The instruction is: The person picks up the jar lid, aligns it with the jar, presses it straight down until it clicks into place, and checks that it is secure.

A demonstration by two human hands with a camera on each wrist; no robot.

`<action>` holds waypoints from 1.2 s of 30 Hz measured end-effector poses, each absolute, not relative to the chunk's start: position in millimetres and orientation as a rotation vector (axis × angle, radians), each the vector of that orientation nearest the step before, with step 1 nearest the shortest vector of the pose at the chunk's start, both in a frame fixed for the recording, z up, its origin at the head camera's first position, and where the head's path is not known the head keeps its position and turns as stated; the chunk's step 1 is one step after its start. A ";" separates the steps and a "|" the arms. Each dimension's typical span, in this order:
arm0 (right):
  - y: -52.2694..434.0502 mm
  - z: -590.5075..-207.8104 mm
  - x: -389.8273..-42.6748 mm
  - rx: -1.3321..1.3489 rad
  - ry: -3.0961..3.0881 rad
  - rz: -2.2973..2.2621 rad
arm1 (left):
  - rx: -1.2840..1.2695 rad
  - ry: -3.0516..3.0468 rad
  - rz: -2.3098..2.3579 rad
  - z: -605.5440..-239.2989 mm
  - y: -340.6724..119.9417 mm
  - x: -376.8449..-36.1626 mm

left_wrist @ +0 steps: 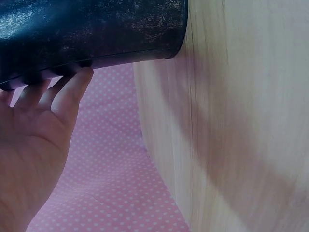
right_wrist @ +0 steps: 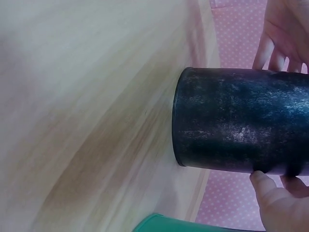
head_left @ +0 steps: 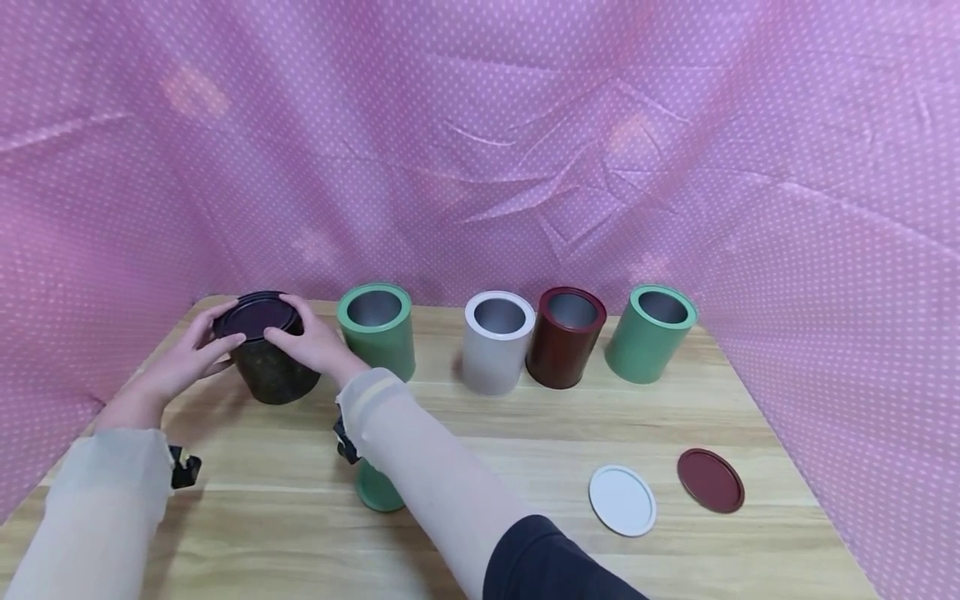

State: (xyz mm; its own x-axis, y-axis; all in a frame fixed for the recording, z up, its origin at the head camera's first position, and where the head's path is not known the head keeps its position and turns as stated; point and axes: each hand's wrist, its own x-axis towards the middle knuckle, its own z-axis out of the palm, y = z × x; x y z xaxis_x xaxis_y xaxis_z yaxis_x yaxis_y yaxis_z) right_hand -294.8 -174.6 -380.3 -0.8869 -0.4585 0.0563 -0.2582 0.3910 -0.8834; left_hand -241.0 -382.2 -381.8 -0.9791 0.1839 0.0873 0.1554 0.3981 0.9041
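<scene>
Well left of the white can [head_left: 493, 362], your left hand [head_left: 178, 358] curls fingers and thumb round the black can [head_left: 276, 375]; your right hand [head_left: 322, 340] grips its opposite side likewise, probably to steady it. One green can [head_left: 384, 354] stands left of the white can, the red can [head_left: 562, 358] just right, another green can [head_left: 641, 358] beyond. The white lid [head_left: 622, 500] and red lid [head_left: 711, 481] lie nearer you, right of it, presumably clear of your arms.

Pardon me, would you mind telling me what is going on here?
A person's left hand and right hand grip a lidded dark can. To its right stand a green can, white can, red can and second green can, all open. Nearer the camera, a white lid, red lid and partly hidden green lid lie on the table.
</scene>
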 end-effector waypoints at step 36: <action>-177.3 -370.5 -280.8 -0.515 2.413 -1.485 | 0.269 2.651 1.615 -377.8 -375.9 -228.8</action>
State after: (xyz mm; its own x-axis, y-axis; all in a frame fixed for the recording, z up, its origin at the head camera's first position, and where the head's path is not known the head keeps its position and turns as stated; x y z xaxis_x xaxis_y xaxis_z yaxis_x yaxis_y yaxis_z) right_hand -280.8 -177.3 -370.5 -0.9029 -0.4283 -0.0356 -0.1613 0.4144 -0.8957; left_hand -228.8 -375.9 -377.8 -0.9847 0.1604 0.0676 0.1336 0.4477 0.8841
